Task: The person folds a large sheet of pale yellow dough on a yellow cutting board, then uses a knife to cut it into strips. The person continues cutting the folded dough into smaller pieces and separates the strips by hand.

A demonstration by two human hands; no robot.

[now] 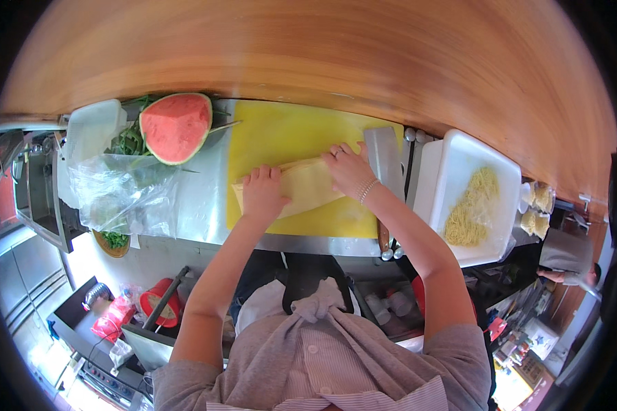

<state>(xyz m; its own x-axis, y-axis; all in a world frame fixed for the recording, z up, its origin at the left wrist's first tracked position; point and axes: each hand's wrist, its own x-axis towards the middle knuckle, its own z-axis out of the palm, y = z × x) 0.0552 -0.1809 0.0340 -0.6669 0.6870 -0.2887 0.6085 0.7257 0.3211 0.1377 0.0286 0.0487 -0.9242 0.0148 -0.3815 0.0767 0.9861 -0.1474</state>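
Note:
A folded stack of thin, pale yellow sheets, perhaps dough or tofu skin [308,187], lies on a yellow cutting board [283,120]. My left hand [265,192] rests on the stack's left end, fingers pointing away from me. My right hand [348,168], with a ring and a bracelet at the wrist, holds its right end, the thumb hidden in part. Just right of that hand, a cleaver [384,162] lies on the board, its wooden handle towards me and its blade partly behind my forearm.
A cut watermelon [177,126], leafy greens and a plastic bag [123,195] are on the left. At right stands a white tub [509,205] holding thin yellow noodles [473,210]. A wooden wall [308,51] borders the counter's far edge. Another person [568,251] is at far right.

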